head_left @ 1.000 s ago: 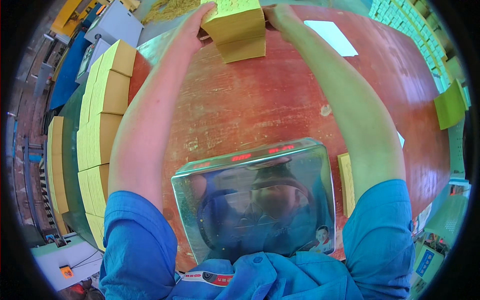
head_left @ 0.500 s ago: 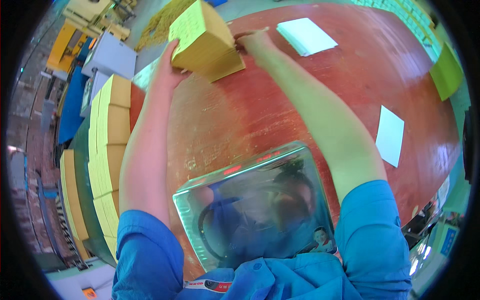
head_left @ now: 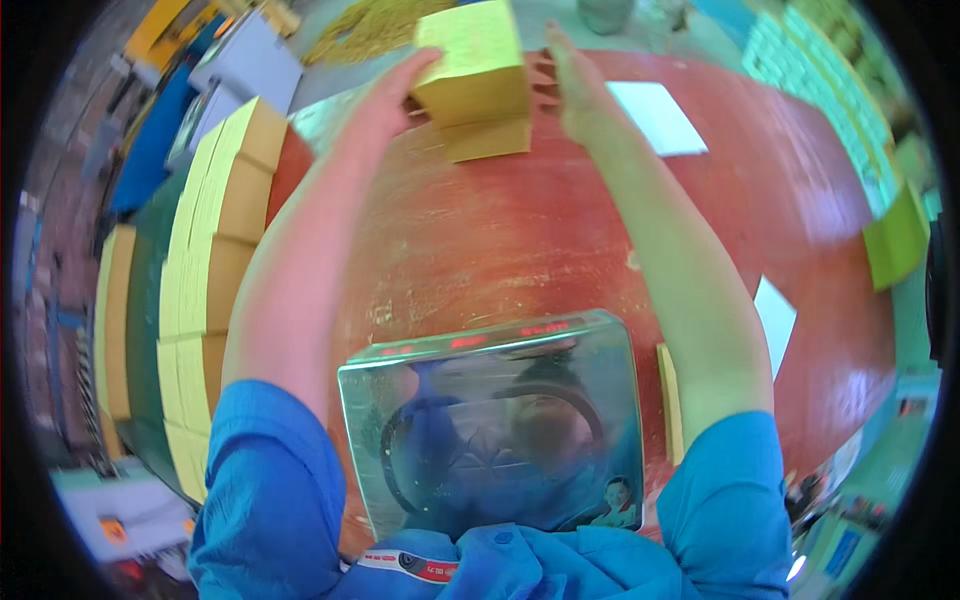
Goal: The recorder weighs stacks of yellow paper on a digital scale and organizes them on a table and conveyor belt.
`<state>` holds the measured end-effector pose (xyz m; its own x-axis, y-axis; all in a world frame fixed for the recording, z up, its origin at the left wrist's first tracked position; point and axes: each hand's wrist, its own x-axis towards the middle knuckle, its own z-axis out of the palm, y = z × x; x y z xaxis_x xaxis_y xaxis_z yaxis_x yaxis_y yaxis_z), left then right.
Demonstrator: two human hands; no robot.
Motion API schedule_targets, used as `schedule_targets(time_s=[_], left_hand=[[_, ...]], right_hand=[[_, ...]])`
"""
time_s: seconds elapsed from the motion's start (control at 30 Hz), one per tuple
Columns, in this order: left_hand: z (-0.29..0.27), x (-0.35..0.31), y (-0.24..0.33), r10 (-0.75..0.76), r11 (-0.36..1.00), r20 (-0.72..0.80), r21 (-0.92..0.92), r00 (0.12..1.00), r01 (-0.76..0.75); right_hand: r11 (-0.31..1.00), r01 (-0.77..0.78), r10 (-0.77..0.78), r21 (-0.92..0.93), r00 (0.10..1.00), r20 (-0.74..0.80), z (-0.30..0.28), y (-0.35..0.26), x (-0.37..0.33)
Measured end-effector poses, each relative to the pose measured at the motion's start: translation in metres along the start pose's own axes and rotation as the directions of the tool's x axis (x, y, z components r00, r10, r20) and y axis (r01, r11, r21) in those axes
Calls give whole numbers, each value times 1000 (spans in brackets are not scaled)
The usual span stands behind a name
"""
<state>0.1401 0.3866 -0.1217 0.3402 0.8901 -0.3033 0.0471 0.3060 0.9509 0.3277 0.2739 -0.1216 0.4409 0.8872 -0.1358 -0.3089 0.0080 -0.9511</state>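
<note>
At the far side of the red table stands a tall, block-like stack of yellow paper (head_left: 472, 85), its top bright yellow and its side browner. My left hand (head_left: 395, 95) is at its left side, thumb by the top edge and fingers spread along the side. To the right of the stack, my right hand (head_left: 575, 90) is raised with its fingers apart, a small gap between them and the paper. Between my forearms, close to my body, sits a weighing scale (head_left: 500, 440) with a shiny metal top and red lit digits along its far edge.
More yellow paper stacks (head_left: 225, 270) stand in a row along the left. White sheets (head_left: 660, 118) lie at the far right of the red table (head_left: 480, 250), with another white sheet (head_left: 773, 325) beyond my right forearm. A thin yellow pad (head_left: 670, 400) is beside the scale.
The whole view has shifted. The stack has turned to stand squarer to me, and both hands have moved right with it. My right hand has come slightly off its side.
</note>
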Motion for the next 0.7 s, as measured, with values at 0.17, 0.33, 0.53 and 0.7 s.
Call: schedule_targets(time_s=[0.17,0.33,0.53,0.7], left_hand=[[23,-12,-21,185,972,43,-158,982,-176],[6,1,-46,85,889,-171,-432,981,-153],[-25,2,-69,-15,701,1,-713,1000,11],[-15,-1,-66,41,714,20,-700,999,-16]], right_hand=[[947,8,42,-322,988,148,9,4,21],[926,-42,109,-376,981,158,7,3,31],[928,-176,237,-328,959,156,11,5,21],[933,-190,234,-305,965,116,-2,-4,28]])
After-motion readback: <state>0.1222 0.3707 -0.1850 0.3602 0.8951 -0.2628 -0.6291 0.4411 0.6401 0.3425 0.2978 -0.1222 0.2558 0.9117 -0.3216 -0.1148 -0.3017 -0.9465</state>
